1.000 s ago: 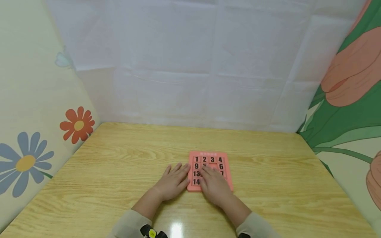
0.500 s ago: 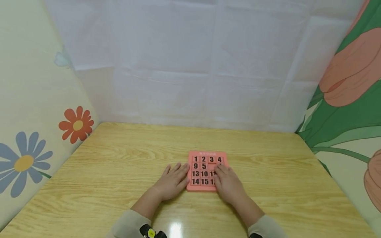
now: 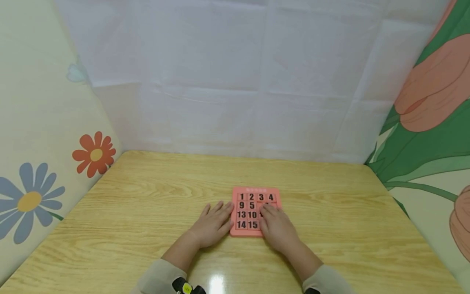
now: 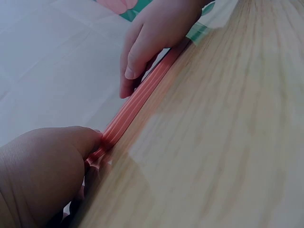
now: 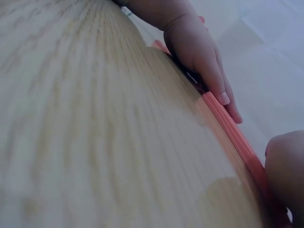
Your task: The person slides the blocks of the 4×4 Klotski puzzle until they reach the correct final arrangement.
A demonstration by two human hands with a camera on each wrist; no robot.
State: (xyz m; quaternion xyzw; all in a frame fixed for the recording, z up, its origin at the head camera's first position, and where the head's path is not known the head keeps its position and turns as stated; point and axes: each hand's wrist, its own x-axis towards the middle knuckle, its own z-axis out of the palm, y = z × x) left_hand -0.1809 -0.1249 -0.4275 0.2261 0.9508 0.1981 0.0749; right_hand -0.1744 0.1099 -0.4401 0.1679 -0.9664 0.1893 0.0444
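A pink number slide puzzle (image 3: 247, 233) lies flat on the table, its black-numbered tiles facing up. In the head view the top row reads 1, 2, 3, 4; below, 9, 5, 13, 10, 14 and 15 show at the left. My left hand (image 3: 212, 228) rests beside the puzzle, fingers extended, fingertips and thumb touching its left edge. My right hand (image 3: 280, 229) lies over the right-hand columns, fingertips on a second-row tile whose number is mostly covered. It hides the lower right tiles. Both wrist views show the puzzle's pink side (image 4: 137, 99) from low down, between the hands.
The wood-grain table (image 3: 154, 183) extends around the puzzle on all sides. A white cloth (image 3: 235, 81) hangs behind it. Flower-printed panels (image 3: 33, 102) stand at the left and right sides.
My right hand went from the middle columns to the right edge, then slightly back left. A second-row tile has shifted left into the gap under the 3. My left hand has stayed put.
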